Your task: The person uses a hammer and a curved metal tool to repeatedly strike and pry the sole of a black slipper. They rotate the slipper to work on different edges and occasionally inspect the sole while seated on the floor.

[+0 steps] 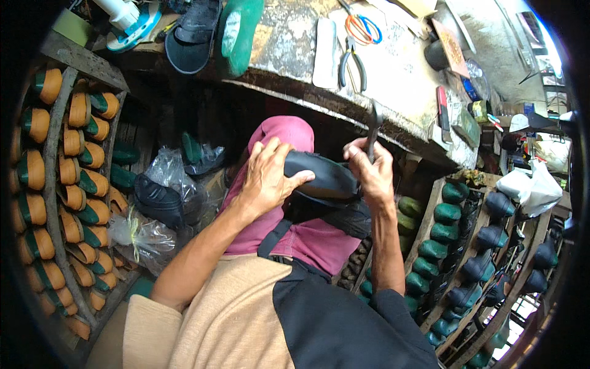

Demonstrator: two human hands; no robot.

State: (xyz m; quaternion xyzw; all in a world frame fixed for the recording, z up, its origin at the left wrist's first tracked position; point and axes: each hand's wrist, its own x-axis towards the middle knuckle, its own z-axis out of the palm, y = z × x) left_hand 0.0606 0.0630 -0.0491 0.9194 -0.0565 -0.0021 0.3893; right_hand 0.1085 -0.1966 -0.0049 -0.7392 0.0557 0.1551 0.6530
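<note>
By the pink knee (287,130), the left hand (265,171), fingers gripping the black shoe piece (322,176), should brace it, thumb clear of the dark tool (374,118) gripped by the right hand (372,169).

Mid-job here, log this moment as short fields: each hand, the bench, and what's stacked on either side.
Left hand: gripping a dark curved piece, thumb on top
Right hand: holding a dark tool near the piece's right end; exact kind unclear
Bench: pliers, black sandal, green shoe form
Left side: racked orange-and-green shoes
Right side: racked green shoe forms
</note>
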